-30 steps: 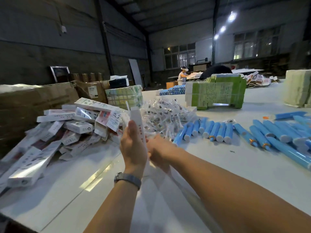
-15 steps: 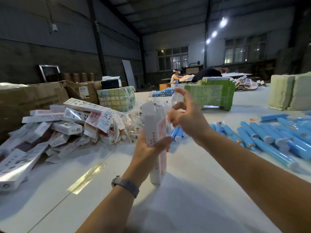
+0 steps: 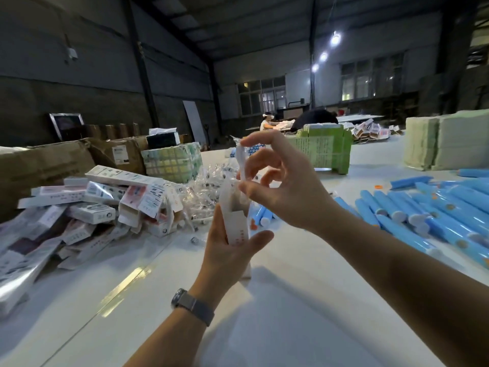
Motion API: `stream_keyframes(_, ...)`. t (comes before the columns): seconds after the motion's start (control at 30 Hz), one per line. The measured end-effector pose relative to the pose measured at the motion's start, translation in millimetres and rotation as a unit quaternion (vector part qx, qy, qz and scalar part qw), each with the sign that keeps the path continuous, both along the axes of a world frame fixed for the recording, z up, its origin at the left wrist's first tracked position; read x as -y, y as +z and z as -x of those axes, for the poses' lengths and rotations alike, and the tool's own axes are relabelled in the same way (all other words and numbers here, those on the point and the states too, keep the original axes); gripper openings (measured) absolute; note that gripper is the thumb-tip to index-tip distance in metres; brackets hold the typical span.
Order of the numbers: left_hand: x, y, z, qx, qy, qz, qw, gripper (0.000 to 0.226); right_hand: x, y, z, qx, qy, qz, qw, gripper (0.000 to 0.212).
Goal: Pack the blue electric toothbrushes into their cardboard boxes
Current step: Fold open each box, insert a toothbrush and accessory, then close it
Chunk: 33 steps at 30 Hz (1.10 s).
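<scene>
Opening one carton at a time, the person works at the white desk (image 3: pixel 291 313) with a heap of flat and filled cardboard boxes (image 3: pixel 87 207) piled on its left side. The left hand (image 3: pixel 227 250) grips an upright white toothbrush box (image 3: pixel 236 221), thumb on the near right side and the other fingers curled behind it, the box's lower end near or on the desk. Above it, the right hand (image 3: pixel 280 186) pinches the box's long top flap (image 3: pixel 241 160) between forefinger and thumb, drawing it up and back so the mouth stands open; its other fingers are loosely spread. No toothbrush is in either hand. The blue electric toothbrushes (image 3: pixel 423 213) lie in rows on the desk to the right, well apart from the box, some just behind the hands.

To do this step well, the left hand should probably hold the box by its narrow sides without squeezing the mouth flat, while the right folds the flap fully clear so a brush can likely slide in without catching; a crushed corner would jam it.

Compared with half a second ago, the right hand now has hold of the flap where its fingers were then raised clear, and the mouth of the box is now open.
</scene>
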<state>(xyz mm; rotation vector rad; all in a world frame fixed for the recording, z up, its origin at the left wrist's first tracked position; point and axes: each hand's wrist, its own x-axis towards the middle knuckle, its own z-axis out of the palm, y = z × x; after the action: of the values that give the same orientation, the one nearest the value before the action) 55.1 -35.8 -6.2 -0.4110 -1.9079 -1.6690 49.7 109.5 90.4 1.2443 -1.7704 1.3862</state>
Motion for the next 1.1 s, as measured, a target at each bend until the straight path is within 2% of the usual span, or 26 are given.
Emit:
stream_keyframes(0.1,-1.2,0.4,-0.5,-0.014,-0.011,0.001,1.0,0.095,0.4,-0.6,0.3,-0.035,-0.036,-0.009,0.999,0.041)
stream_keyframes(0.17,-1.5,0.6,-1.2,-0.02,-0.018,-0.006,1.0,0.098,0.6,-0.7,0.9,-0.035,-0.02,-0.001,0.999,0.048)
stream_keyframes(0.27,-1.0,0.5,-0.6,-0.02,-0.018,-0.002,1.0,0.088,0.6,-0.1,2.2,-0.039,-0.001,0.006,0.999,0.067)
stream_keyframes(0.4,-0.4,0.0,1.1,-0.016,-0.012,0.007,1.0,0.072,-0.7,2.2,0.9,-0.062,-0.033,-0.017,0.997,0.068)
stream_keyframes(0.63,-1.1,4.4,-1.8,-0.026,-0.025,0.006,0.999,0.086,1.3,1.8,-1.2,-0.132,-0.088,-0.037,0.987,0.051)
stream_keyframes(0.77,0.4,4.2,-1.6,-0.02,-0.019,0.006,1.0,0.069,3.8,-6.0,3.1,-0.169,-0.126,-0.086,0.974,0.033)
stream_keyframes(0.93,1.1,4.0,-0.8,-0.015,-0.019,0.014,1.0,0.049,3.9,-12.7,9.0,-0.159,-0.126,-0.079,0.976,0.01)
stream_keyframes(1.0,0.5,3.9,-1.5,-0.013,-0.024,0.012,1.0,0.044,4.1,-16.2,12.4,-0.153,-0.137,-0.086,0.975,0.011)
stream_keyframes(1.1,-0.7,5.8,-4.1,-0.002,-0.044,0.001,0.999,0.051,0.7,-19.6,17.0,-0.106,-0.153,-0.105,0.977,0.024)
